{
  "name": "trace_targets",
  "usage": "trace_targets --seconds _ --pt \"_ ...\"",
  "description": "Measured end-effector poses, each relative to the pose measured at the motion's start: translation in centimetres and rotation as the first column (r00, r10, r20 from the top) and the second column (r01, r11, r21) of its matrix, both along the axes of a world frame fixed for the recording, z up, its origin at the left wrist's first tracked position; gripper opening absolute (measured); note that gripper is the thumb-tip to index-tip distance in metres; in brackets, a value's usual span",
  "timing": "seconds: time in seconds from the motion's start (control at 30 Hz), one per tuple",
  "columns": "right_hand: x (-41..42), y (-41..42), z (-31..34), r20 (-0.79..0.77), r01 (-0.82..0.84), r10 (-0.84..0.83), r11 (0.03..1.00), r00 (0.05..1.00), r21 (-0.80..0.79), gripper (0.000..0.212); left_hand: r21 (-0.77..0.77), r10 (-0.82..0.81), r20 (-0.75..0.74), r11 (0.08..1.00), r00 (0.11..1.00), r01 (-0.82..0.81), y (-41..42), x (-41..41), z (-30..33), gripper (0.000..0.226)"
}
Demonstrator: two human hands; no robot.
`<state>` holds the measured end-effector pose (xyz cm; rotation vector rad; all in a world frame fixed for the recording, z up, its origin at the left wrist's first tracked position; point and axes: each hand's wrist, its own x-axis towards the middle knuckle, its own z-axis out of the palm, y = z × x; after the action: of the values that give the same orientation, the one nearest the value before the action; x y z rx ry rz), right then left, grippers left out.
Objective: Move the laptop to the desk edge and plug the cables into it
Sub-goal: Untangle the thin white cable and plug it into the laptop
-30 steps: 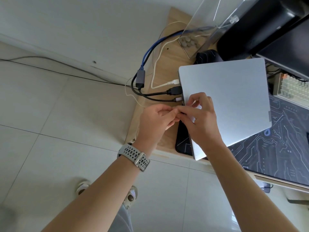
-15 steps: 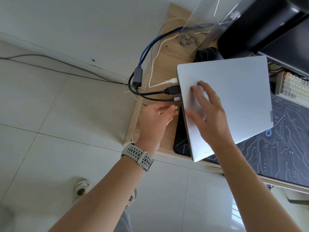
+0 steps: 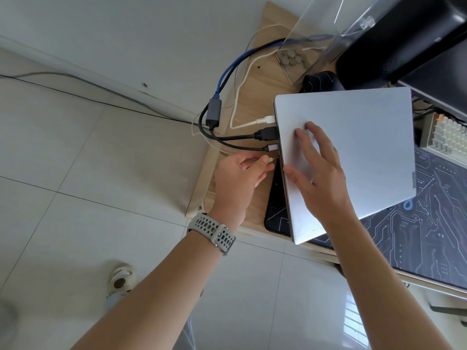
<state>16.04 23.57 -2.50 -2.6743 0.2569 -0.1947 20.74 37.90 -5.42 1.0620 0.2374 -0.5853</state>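
Left hand (image 3: 241, 173) pinches a small plug (image 3: 271, 159); right hand (image 3: 319, 178) (fingers spread) flat on laptop (image 3: 358, 137).

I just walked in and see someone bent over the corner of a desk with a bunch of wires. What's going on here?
A person is plugging cables into a closed silver laptop at the desk's edge. The right hand lies flat on its lid, while the left hand pinches a small plug just short of the laptop's side. A white cable and two black cables sit at that same edge, apparently plugged in.
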Motion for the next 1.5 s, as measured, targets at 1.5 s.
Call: trace_targets --seconds 1.5 --pt "0.01 -0.01 -0.13 0.009 0.001 -0.001 1.000 1.000 -0.009 0.060 -0.073 -0.005 -0.074 0.997 0.997 -0.001 -0.24 0.00 -0.39 0.009"
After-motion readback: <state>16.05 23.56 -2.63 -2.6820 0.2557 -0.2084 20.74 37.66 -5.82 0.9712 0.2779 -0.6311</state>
